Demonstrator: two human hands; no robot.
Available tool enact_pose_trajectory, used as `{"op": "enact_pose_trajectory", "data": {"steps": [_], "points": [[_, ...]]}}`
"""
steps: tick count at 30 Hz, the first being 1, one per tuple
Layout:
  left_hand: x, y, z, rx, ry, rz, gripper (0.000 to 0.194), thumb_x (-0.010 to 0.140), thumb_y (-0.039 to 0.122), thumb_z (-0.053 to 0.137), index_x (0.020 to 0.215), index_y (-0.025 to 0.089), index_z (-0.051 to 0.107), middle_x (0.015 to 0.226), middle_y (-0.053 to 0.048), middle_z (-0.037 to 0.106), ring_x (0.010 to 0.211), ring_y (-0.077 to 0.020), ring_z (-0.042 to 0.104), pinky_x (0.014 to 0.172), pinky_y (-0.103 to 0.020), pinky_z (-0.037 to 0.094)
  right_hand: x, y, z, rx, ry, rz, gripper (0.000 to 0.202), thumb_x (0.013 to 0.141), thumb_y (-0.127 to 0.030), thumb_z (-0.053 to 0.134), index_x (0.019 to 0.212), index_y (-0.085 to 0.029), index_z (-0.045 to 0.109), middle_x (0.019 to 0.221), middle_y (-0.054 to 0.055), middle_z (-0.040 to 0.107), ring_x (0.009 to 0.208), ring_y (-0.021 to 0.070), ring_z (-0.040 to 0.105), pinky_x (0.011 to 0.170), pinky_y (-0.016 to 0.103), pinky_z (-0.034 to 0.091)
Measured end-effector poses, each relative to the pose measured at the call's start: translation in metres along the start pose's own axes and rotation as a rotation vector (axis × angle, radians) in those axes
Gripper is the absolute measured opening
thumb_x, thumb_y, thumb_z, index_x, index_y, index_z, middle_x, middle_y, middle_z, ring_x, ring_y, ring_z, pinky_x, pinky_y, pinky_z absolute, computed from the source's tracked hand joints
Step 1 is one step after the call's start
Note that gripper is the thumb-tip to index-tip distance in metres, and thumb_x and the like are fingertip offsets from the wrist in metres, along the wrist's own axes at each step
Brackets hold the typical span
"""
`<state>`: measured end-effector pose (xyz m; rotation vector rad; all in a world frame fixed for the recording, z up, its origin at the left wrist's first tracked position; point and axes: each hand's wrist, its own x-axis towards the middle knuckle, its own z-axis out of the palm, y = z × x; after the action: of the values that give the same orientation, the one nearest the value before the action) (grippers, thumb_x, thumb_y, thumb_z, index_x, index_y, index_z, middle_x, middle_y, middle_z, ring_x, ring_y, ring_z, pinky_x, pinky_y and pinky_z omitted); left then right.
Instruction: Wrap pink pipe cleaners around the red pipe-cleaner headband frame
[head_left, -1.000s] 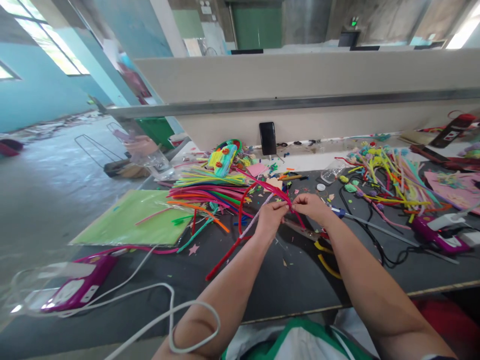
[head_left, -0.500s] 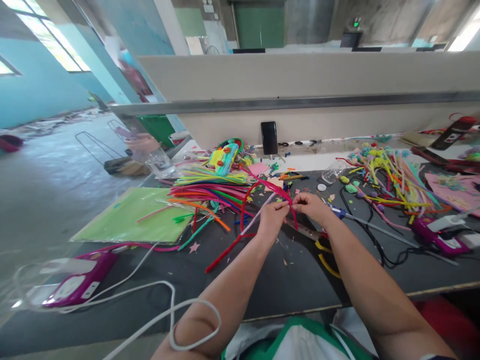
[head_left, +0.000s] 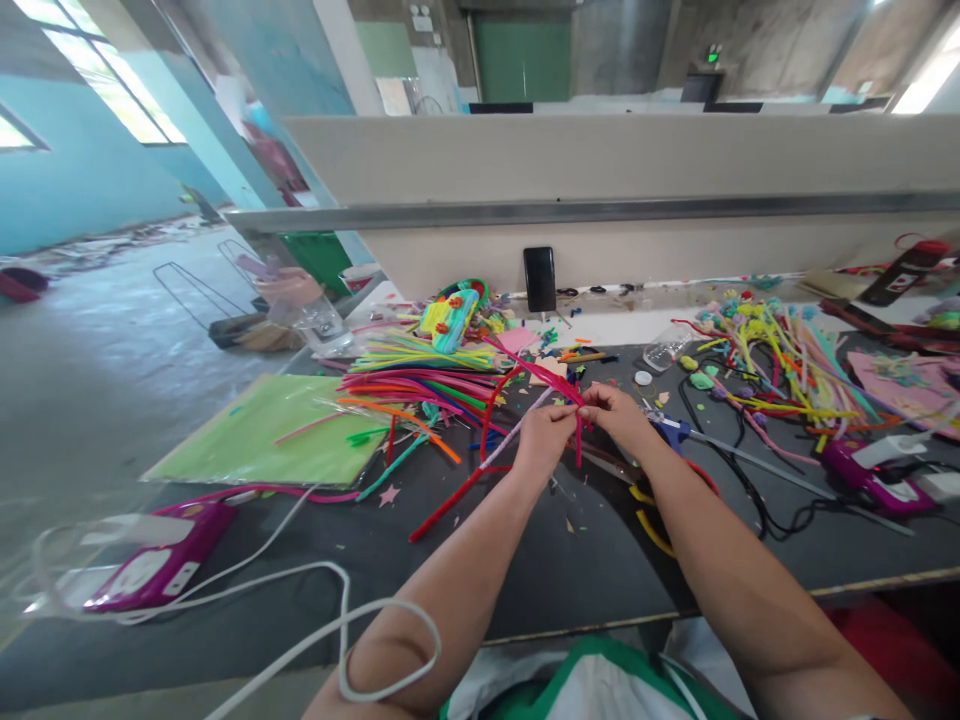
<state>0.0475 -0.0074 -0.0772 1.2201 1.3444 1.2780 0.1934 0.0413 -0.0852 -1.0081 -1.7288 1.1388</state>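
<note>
Right hand (head_left: 613, 412) hides part of pink strands (head_left: 553, 380); forearm (head_left: 697, 520), of scissors (head_left: 654, 533).

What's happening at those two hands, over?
Left hand and right hand pinching pinkish-red fuzzy stems. Scissors lie close by, partly hidden. Nothing visibly blocking either hand.

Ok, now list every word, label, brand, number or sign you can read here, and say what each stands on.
None can be read for certain.
Dark bottle: pale mark on its side, too small to read.
Green lit sign in the background: too small and blurred to read.
Purple box at left: pale patches, no legible lettering.
Black phone: no text visible.
</note>
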Motion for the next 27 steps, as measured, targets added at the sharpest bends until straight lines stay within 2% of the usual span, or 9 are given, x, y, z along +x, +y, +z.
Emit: {"op": "enact_pose_trajectory", "data": {"steps": [4, 9, 11, 16, 18, 22, 27], "points": [[-0.003, 0.008, -0.002, 0.076, -0.004, 0.043, 0.027, 0.073, 0.024, 0.06, 0.092, 0.013, 0.076, 0.055, 0.001, 0.06, 0.046, -0.008, 0.046, 0.048, -0.021, 0.037, -0.003, -0.005, 0.003, -0.056, 0.069, 0.004, 0.02, 0.071, -0.036, 0.065, 0.077, -0.018, 0.06, 0.071, -0.001, 0.059, 0.064, 0.0138, 0.049, 0.063, 0.027, 0.039], [-0.001, 0.008, -0.003, 0.153, -0.041, 0.22, 0.02, 0.074, 0.021, 0.061, 0.087, 0.016, 0.076, 0.077, -0.003, 0.07, 0.071, -0.0143, 0.061, 0.069, -0.024, 0.046, -0.003, -0.009, 0.005, -0.038, 0.111, 0.004, 0.018, 0.07, -0.035, 0.063, 0.071, -0.018, 0.057, 0.065, -0.002, 0.056, 0.061, 0.013, 0.048, 0.061, 0.027, 0.037], [0.0, 0.006, -0.003, 0.155, -0.044, 0.252, 0.019, 0.073, 0.022, 0.064, 0.086, 0.016, 0.076, 0.078, -0.003, 0.07, 0.071, -0.0143, 0.061, 0.068, -0.024, 0.046, -0.003, -0.007, 0.005, -0.019, 0.114, 0.003, 0.019, 0.069, -0.035, 0.064, 0.07, -0.018, 0.058, 0.065, -0.002, 0.056, 0.061, 0.0131, 0.047, 0.061, 0.027, 0.037], [0.001, 0.003, -0.003, 0.037, -0.07, 0.156, 0.023, 0.076, 0.031, 0.063, 0.084, 0.011, 0.072, 0.05, 0.002, 0.054, 0.043, -0.0085, 0.044, 0.046, -0.021, 0.035, -0.001, 0.0, 0.005, 0.132, 0.092, 0.034, 0.019, 0.066, -0.035, 0.067, 0.072, -0.019, 0.059, 0.067, -0.002, 0.058, 0.062, 0.0133, 0.05, 0.062, 0.027, 0.039], [0.001, 0.005, -0.004, 0.017, -0.069, 0.125, 0.023, 0.078, 0.032, 0.061, 0.08, 0.011, 0.07, 0.045, 0.004, 0.049, 0.041, -0.008, 0.042, 0.045, -0.021, 0.033, -0.001, 0.0, 0.005, 0.168, 0.082, 0.039, 0.018, 0.064, -0.033, 0.068, 0.071, -0.019, 0.059, 0.066, -0.003, 0.057, 0.062, 0.013, 0.05, 0.063, 0.027, 0.039], [0.003, 0.008, -0.007, 0.032, -0.106, 0.07, 0.03, 0.081, 0.038, 0.056, 0.066, 0.012, 0.062, 0.043, 0.003, 0.049, 0.038, -0.007, 0.039, 0.043, -0.02, 0.029, -0.001, -0.001, 0.008, 0.203, 0.067, 0.032, 0.018, 0.063, -0.031, 0.07, 0.07, -0.019, 0.059, 0.065, -0.004, 0.057, 0.061, 0.0123, 0.05, 0.063, 0.026, 0.039], [0.006, 0.006, -0.008, 0.079, -0.095, -0.017, 0.035, 0.079, 0.04, 0.055, 0.057, 0.014, 0.055, 0.037, 0.004, 0.042, 0.035, -0.0068, 0.035, 0.042, -0.021, 0.024, -0.003, -0.002, 0.013, 0.208, 0.103, 0.065, 0.022, 0.06, -0.032, 0.073, 0.071, -0.019, 0.059, 0.066, -0.004, 0.057, 0.062, 0.012, 0.049, 0.062, 0.026, 0.039]]}}
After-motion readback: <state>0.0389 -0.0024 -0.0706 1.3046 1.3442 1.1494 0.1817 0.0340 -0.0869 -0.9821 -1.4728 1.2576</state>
